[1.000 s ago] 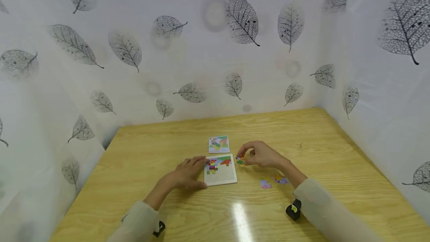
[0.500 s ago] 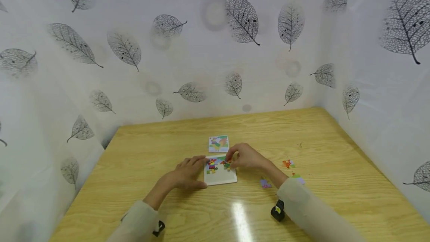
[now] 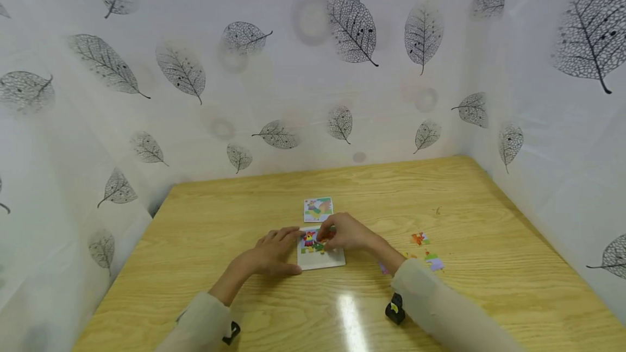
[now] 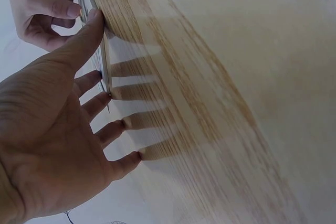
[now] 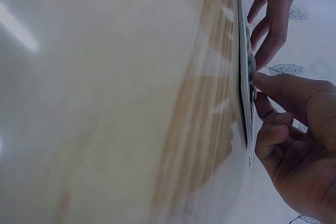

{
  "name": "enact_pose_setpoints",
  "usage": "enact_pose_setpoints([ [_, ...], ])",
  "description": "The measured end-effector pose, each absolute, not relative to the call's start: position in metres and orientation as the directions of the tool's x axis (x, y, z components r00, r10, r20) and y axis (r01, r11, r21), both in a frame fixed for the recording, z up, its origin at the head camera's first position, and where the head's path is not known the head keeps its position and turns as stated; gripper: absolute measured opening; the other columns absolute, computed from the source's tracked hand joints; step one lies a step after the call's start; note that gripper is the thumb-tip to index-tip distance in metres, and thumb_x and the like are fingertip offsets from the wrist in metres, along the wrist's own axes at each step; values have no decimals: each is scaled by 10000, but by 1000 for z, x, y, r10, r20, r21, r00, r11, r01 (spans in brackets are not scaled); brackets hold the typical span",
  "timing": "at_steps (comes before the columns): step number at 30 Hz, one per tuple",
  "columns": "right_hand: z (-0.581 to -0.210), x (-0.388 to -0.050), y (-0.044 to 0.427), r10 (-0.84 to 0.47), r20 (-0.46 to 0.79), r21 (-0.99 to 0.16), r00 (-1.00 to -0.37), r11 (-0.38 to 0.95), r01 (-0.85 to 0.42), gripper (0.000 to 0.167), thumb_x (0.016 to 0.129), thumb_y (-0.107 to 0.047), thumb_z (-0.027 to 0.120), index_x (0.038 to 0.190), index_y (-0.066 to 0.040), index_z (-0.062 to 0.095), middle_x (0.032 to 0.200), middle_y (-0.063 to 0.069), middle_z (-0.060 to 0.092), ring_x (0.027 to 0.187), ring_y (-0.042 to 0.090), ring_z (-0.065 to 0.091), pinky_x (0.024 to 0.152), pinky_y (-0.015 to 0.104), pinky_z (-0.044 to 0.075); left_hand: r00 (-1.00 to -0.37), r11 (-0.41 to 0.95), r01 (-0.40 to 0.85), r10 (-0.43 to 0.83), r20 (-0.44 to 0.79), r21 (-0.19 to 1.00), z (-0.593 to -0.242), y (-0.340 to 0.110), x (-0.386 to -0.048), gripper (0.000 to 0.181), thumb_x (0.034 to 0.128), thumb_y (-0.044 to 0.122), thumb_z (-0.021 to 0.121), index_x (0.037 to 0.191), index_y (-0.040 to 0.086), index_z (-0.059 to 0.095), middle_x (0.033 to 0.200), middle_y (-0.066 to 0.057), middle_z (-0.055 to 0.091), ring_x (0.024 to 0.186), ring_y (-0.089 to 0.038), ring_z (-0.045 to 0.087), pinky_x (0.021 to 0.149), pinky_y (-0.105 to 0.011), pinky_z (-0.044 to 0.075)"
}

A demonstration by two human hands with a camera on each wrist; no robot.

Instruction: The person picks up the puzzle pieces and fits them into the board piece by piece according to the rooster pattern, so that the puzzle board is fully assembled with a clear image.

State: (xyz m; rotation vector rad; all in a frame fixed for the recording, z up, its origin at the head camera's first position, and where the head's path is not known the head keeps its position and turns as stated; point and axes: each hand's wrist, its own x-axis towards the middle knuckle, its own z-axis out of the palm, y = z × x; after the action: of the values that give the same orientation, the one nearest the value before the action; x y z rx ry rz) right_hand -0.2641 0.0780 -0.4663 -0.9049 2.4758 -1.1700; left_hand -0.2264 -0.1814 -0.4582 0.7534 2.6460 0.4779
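Right hand [image 3: 346,232] pinches a green jigsaw piece [image 3: 318,246], now farther left over the tray [image 3: 320,262], apparently aligning it; left hand [image 3: 274,252] has fingers extended.

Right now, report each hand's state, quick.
Left hand: open, touching the edge of the white tray.
Right hand: closed, pinching a partly green puzzle piece at the tray.

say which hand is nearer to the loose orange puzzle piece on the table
Right. The right hand is over the puzzle board, to the left of the orange piece; the left hand is at the board's left edge, farther left from it.
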Motion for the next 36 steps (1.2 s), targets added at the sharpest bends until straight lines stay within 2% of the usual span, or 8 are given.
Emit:
enact_pose_setpoints([
  [12,-464,-261,73,-633,23,-755,-774,497,-429,183,825,2,830,984,-75,781,983,5,749,908,152,649,842,353,566,-807,808,439,547,-223,393,-465,-182,-229,841,937,401,756,1621,169,326,1689,-111,265,1481,-500,284,1160,-740,232],
  [18,-464,-261,70,-611,0,-749,-792,525,-405,197,818,9,835,982,-86,782,967,-15,739,894,143,632,827,348,558,-797,796,451,562,-220,403,-454,-181,-224,834,942,390,753,1610,125,330,1671,-148,280,1461,-518,300,1153,-747,233],
  [26,-466,-259,70,-593,-14,-771,-805,519,-369,203,832,21,829,999,-81,776,1042,16,717,970,184,620,895,407,553,-796,803,447,558,-234,394,-453,-180,-224,837,948,390,745,1617,120,320,1677,-149,271,1473,-506,291,1169,-728,227],
  [36,-463,-255,71,-565,-48,-780,-824,537,-322,206,841,22,825,1010,-87,784,1079,28,667,984,197,609,873,389,560,-797,811,434,549,-251,392,-448,-177,-221,837,957,397,741,1620,119,313,1683,-139,260,1479,-494,289,1168,-727,235],
])
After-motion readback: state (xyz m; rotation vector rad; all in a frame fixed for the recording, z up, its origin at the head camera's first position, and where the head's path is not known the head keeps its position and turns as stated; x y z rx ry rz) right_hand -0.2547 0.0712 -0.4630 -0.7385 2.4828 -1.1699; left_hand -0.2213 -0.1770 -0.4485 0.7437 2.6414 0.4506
